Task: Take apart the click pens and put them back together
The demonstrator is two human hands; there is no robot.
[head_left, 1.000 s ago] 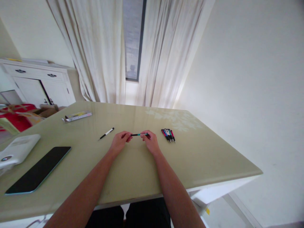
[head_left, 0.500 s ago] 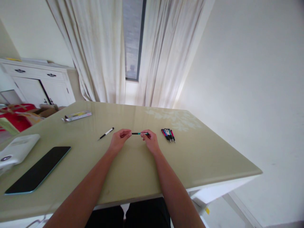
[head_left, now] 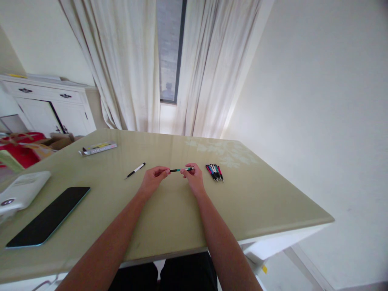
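Observation:
A black and teal pen [head_left: 177, 170] lies level between my two hands, a little above the table. My left hand [head_left: 154, 178] pinches its black end between thumb and fingertips. The teal end is in the closed fingers of my right hand [head_left: 193, 178], with its dark tip showing past them. To the left of my left hand, a white and black pen [head_left: 136, 171] rests slantwise on the table. Just right of my right hand lies a row of several pens [head_left: 214, 172] in pink, blue, white, teal and black, side by side.
The pale green table [head_left: 260, 202] runs up toward curtains and a wall. On its left are a black tablet [head_left: 48, 216], a white device [head_left: 26, 188] and a narrow box [head_left: 98, 148]. A red bag [head_left: 26, 147] stands beyond the left edge.
Both hands have shifted slightly to the right with the pen. The right-hand end of the pen now sits a little higher, and more of it shows past the right fingers.

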